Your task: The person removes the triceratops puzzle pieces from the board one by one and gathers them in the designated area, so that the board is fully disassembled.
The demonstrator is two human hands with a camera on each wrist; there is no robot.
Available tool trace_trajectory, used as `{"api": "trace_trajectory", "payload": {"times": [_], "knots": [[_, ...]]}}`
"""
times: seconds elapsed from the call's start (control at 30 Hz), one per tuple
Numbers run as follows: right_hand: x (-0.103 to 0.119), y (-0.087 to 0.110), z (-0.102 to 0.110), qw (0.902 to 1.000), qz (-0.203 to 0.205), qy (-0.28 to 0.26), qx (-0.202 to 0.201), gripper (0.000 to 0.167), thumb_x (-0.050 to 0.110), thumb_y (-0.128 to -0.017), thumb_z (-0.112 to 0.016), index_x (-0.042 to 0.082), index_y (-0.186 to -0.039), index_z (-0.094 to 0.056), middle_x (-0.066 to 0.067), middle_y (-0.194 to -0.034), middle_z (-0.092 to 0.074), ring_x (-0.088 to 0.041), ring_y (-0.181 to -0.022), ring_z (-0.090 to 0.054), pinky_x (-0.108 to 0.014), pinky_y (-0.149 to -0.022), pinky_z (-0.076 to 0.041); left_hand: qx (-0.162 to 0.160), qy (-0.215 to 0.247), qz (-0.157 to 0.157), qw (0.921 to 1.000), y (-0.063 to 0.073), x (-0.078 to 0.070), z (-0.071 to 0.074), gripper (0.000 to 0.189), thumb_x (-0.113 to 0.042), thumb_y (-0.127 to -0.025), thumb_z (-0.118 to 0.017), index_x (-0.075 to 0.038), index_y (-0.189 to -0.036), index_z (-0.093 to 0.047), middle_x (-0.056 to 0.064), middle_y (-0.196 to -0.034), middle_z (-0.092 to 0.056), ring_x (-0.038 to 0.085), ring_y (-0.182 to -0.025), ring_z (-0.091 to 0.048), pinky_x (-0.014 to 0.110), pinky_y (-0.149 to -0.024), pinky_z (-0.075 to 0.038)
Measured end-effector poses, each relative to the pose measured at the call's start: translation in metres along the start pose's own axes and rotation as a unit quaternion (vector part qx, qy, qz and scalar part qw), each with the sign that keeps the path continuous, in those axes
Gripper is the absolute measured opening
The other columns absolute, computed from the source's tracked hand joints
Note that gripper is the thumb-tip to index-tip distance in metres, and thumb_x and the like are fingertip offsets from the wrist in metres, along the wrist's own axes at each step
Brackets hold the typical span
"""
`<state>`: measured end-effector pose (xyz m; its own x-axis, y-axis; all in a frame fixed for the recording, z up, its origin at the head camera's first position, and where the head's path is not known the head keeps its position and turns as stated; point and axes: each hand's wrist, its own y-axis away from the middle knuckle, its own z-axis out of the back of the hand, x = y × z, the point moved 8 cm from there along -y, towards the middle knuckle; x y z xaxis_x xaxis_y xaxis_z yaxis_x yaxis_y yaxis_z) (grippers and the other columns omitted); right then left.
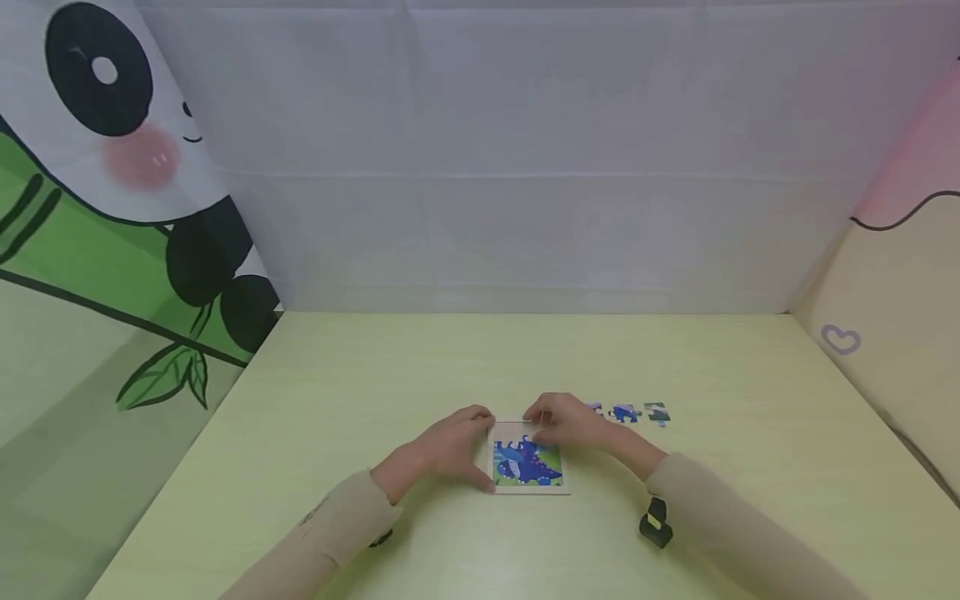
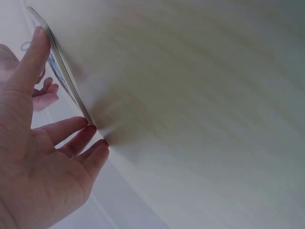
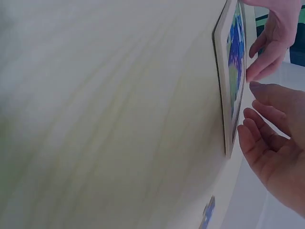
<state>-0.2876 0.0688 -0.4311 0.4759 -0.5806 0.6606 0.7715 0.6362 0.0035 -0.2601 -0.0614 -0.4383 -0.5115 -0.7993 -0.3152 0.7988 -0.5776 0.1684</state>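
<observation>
A small jigsaw puzzle in a pale square tray (image 1: 528, 490) lies on the table, showing a blue dinosaur on green. Part of its upper area is bare or hidden by my right hand. My left hand (image 1: 453, 447) holds the tray along its left side, thumb at the near corner and fingers at the far one; in the left wrist view, the fingertips (image 2: 88, 121) touch the tray's edge and the table. Over the tray's upper right part hovers my right hand (image 1: 570, 421), its fingers loosely bent; in the right wrist view nothing shows between thumb and fingers.
Loose puzzle pieces lie in a row just beyond my right hand: one partly hidden piece (image 1: 595, 408), a blue piece (image 1: 624, 413) and a greenish piece (image 1: 657, 412). A pale yellow table (image 1: 360, 358) reaches back to a white cloth wall (image 1: 525, 167). Printed panels stand at both sides.
</observation>
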Motion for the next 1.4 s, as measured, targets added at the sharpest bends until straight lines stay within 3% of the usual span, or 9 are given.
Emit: {"api": "trace_trajectory", "payload": {"times": [0.2,0.47,0.93,1.23,1.4], "knots": [[0.023,-0.009,-0.021,0.9988,0.030,0.012,0.036,0.029,0.010,-0.079,-0.069,0.002,-0.106,-0.065,0.000,-0.091,-0.059,-0.013,-0.081,-0.051,-0.022,-0.070,-0.047,-0.006,-0.010,-0.020,0.9997,0.001,-0.003,0.002,0.093,-0.052,-0.062,-0.077,0.001,-0.131,-0.044,0.009,-0.131,-0.042,0.022,-0.119,-0.042,0.033,-0.100,-0.038],[0.027,-0.010,-0.033,0.9975,0.028,0.034,0.056,0.030,0.011,-0.079,-0.069,0.003,-0.107,-0.065,0.002,-0.088,-0.056,-0.009,-0.078,-0.050,-0.019,-0.069,-0.046,-0.008,-0.002,-0.027,0.9996,0.002,-0.005,0.003,0.092,-0.050,-0.063,-0.077,0.001,-0.131,-0.043,0.009,-0.131,-0.042,0.021,-0.118,-0.042,0.032,-0.100,-0.038],[0.029,-0.009,-0.034,0.9979,0.037,0.023,0.049,0.026,0.007,-0.078,-0.069,0.005,-0.104,-0.063,0.002,-0.085,-0.053,-0.012,-0.076,-0.046,-0.020,-0.067,-0.042,-0.014,0.001,-0.037,0.9992,0.002,-0.007,0.004,0.090,-0.049,-0.063,-0.078,0.002,-0.129,-0.044,0.010,-0.129,-0.043,0.022,-0.116,-0.044,0.033,-0.098,-0.040],[0.031,-0.008,-0.032,0.9978,0.055,0.023,0.029,0.027,0.005,-0.077,-0.070,0.006,-0.102,-0.061,0.001,-0.090,-0.059,-0.009,-0.078,-0.051,-0.020,-0.070,-0.047,-0.013,-0.006,-0.035,0.9993,0.001,-0.006,0.004,0.089,-0.050,-0.063,-0.077,0.001,-0.129,-0.045,0.008,-0.128,-0.043,0.020,-0.115,-0.044,0.033,-0.098,-0.040],[0.033,-0.008,-0.029,0.9979,0.061,-0.010,0.021,0.021,0.001,-0.080,-0.066,0.004,-0.100,-0.063,-0.001,-0.091,-0.062,-0.010,-0.077,-0.056,-0.020,-0.069,-0.049,-0.012,0.001,-0.030,0.9995,0.001,-0.005,0.004,0.090,-0.050,-0.063,-0.078,0.001,-0.130,-0.045,0.009,-0.129,-0.042,0.021,-0.117,-0.043,0.034,-0.099,-0.039]]}}
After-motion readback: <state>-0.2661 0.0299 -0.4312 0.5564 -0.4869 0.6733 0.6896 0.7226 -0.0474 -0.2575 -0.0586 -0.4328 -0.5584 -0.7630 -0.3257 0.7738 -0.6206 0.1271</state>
